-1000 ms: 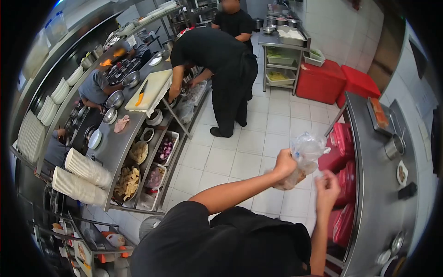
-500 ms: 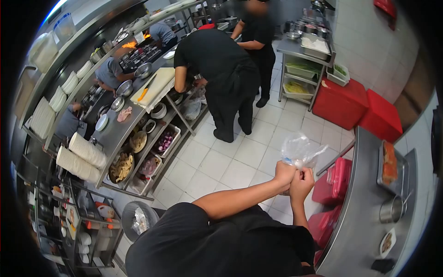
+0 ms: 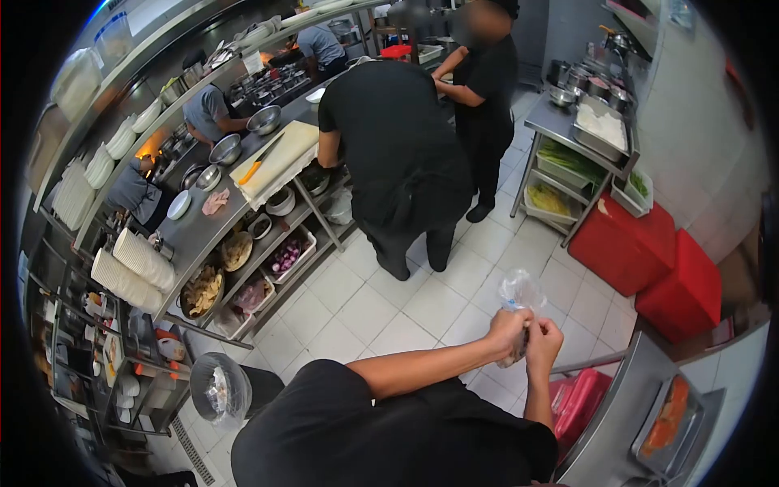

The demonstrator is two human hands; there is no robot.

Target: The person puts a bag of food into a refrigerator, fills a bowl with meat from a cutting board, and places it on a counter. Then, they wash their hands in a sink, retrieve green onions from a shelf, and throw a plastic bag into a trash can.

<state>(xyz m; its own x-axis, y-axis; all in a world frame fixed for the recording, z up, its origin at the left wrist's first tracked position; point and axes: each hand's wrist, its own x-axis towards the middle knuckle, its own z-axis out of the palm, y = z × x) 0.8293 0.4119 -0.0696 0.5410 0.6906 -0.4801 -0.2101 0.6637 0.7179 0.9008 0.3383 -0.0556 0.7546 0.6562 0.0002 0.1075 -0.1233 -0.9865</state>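
A clear plastic bag (image 3: 521, 290) is between my hands, held up over the tiled floor in front of me. Its thin top puffs out above my fingers, with a small blue mark near the neck. My left hand (image 3: 508, 328) is closed around the bag's gathered neck. Close beside it, my right hand (image 3: 543, 344) pinches the bag with thumb and fingers. The lower part of the bag hangs beneath my hands and looks darker; what it contains is not clear.
Two people in black stand ahead, one bent at a steel counter (image 3: 195, 252) with a cutting board (image 3: 280, 166) and knife. Red bins (image 3: 621, 243) stand right, near a counter holding a tray of orange food (image 3: 667, 415). A lined trash bin (image 3: 268, 385) is at left.
My view has shifted, and my hands now appear slightly lower. The bag's top looks more bunched, and its lower part shows more beneath my hands. The person ahead is still bending.
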